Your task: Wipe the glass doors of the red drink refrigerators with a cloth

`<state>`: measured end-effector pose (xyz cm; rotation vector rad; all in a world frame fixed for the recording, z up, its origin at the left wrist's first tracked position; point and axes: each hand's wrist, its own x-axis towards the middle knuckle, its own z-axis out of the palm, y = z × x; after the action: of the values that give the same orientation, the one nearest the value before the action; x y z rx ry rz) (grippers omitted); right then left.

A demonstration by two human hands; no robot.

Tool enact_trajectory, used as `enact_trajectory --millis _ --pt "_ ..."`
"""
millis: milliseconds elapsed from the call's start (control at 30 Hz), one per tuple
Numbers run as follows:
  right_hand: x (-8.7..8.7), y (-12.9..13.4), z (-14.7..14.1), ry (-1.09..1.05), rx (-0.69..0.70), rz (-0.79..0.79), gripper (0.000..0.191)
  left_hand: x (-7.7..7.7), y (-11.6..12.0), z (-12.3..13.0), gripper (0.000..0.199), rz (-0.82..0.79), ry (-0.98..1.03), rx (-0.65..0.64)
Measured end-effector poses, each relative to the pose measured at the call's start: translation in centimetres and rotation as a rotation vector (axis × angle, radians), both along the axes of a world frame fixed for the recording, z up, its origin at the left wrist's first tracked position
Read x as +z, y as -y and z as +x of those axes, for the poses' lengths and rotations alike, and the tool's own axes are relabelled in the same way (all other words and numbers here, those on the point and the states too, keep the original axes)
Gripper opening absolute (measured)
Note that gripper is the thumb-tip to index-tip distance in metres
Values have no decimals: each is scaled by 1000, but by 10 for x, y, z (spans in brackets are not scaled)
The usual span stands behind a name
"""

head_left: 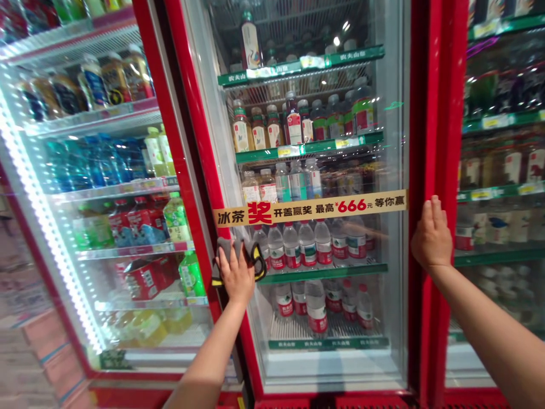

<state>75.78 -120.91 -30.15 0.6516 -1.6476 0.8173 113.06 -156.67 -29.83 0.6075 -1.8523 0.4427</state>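
My left hand (pixel 237 275) presses a grey cloth with yellow and black edging (pixel 259 261) against the left side of a glass cooler door (pixel 340 369). Its fingers are spread over the cloth, just below a gold banner strip (pixel 315 209) with black and red lettering. At the door's other side, my right hand (pixel 431 236) rests against the red frame (pixel 435 113), fingers stretched upward and nothing seen in it. Behind the glass, water bottles with red labels (pixel 316 307) stand on the lower shelves.
An open-looking lit cooler with drinks (pixel 140 221) stands at the left, and another drinks cooler (pixel 502 227) at the right. Stacked cartons (pixel 51 352) are at the lower left. Higher shelves behind the middle door hold tea and juice bottles (pixel 293 122).
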Motion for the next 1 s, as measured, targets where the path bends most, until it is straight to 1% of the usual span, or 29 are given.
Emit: enact_trajectory --millis 33,67,100,133,167,200,233,267,333,367,400,433,467,533,600,633,667,700,733,800,867,900,933,1000 --pt "0 0 0 10 0 3 64 -20 -1 6 64 2 31 7" --pt "0 0 0 16 2 4 66 -37 -1 11 64 1 57 15" --pt "0 0 0 15 5 0 68 -48 -2 14 64 -5 76 22" --pt "-1 0 1 11 14 -3 70 -53 -2 15 64 -14 88 28" --pt "-1 0 2 4 24 -5 72 -51 -2 14 64 -25 93 33" --pt "-1 0 3 -3 35 -8 74 -42 -3 10 65 -38 93 36" --pt "-1 0 4 -10 44 -11 75 -28 -5 4 65 -50 87 37" --pt "-2 1 5 -15 52 -10 75 -11 -9 -5 66 -61 77 35" --pt "-2 1 5 -27 59 -8 75 24 -21 -28 66 -68 30 38" --pt "-3 0 4 -39 54 -10 75 37 -28 -40 66 -60 -7 42" --pt "-3 0 3 -47 46 -11 75 46 -35 -50 67 -52 -42 44" --pt "-3 0 1 -48 34 -10 75 50 -42 -59 70 -42 -44 34" --pt "-3 0 -1 -45 18 -10 75 49 -47 -64 71 -51 -17 13" --pt "-3 -1 -4 -29 -12 -16 72 38 -51 -61 73 -129 149 -79" --pt "-2 -1 -5 -9 -23 -24 68 22 -45 -47 72 -253 391 -197" --pt "-2 -1 -5 -3 -22 -27 67 17 -40 -38 71 -303 494 -241" --pt "-2 0 -4 2 -18 -28 67 14 -36 -31 70 -324 550 -257" --pt "-2 0 -4 7 -14 -28 66 15 -33 -27 69 -322 565 -252" --pt "-1 1 -3 8 -10 -28 67 19 -32 -26 69 -298 536 -227" --pt "-1 1 -3 3 -8 -30 68 33 -41 -39 68 -210 381 -145" --pt "-2 2 -3 -22 -9 -27 69 46 -61 -63 70 -114 182 -69" --pt "-2 2 -3 -42 -12 -24 69 51 -72 -76 72 -81 115 -56" --pt "-2 2 -3 -66 -17 -21 70 52 -81 -88 74 -74 98 -70" --pt "-1 2 -4 -104 -27 -14 73 47 -94 -100 74 -137 190 -152"
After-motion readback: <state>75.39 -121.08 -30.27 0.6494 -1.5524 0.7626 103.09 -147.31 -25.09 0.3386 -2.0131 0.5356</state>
